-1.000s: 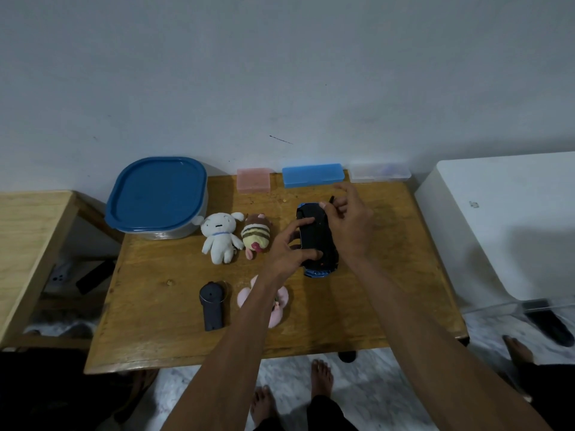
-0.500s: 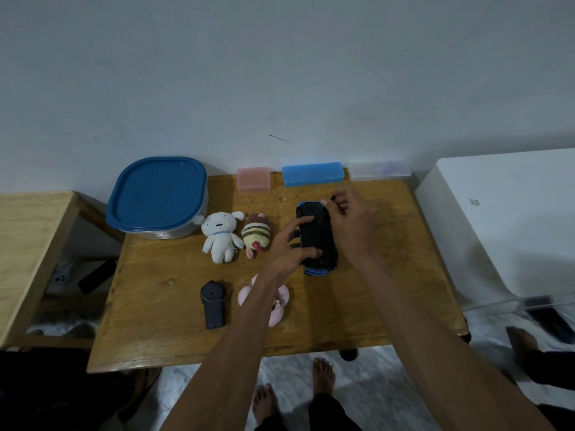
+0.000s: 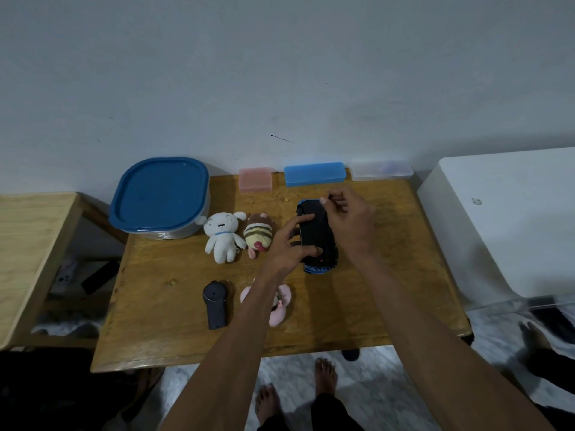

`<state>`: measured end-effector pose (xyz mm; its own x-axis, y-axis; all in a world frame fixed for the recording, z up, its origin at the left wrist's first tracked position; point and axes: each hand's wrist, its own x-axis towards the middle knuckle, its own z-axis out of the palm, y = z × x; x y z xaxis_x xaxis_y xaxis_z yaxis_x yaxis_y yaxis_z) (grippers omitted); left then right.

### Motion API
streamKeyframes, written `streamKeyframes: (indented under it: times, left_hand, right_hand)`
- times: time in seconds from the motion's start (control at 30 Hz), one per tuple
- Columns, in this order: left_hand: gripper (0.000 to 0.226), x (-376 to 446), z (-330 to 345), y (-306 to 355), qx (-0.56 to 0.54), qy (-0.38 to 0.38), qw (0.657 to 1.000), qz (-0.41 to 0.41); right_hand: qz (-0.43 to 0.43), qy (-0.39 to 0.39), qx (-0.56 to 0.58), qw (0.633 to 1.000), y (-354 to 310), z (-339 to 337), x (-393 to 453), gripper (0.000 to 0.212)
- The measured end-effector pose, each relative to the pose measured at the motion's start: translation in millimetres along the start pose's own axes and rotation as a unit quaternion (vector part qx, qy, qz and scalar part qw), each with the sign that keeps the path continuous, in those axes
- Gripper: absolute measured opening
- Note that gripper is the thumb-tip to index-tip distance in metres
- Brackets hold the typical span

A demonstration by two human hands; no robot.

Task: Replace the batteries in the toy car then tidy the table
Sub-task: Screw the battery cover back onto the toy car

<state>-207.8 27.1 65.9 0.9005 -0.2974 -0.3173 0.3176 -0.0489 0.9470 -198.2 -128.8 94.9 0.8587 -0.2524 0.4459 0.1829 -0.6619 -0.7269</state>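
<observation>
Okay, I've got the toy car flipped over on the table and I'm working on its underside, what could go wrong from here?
1. The left hand only steadies the toy car from one side, so it may slide or twist under pressure.
2. The right hand seems to pinch something small and dark; I can't tell what. Dropped, it could be hard to find on the wooden table.
3. The striped plush lies right beside your left hand and could get knocked.

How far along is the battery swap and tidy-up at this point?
Early. Done: the toy car lies flipped, dark underside up, on the table. In hand: the left hand steadies it while the right hand works at its far end with something thin pinched in its grip; whether the cover is open can't be told. Left: no batteries are visible, and the remote and white plush remain out.
</observation>
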Motion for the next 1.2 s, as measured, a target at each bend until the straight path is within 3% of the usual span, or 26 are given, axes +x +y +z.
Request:
streamKeyframes:
  times: [1.2]
  left_hand:
    - [0.070,7.8,-3.8,8.4,0.010,0.004,1.000,0.018]
  right_hand:
    - [0.031,0.012,0.013,0.999,-4.1,9.9,10.2,0.021]
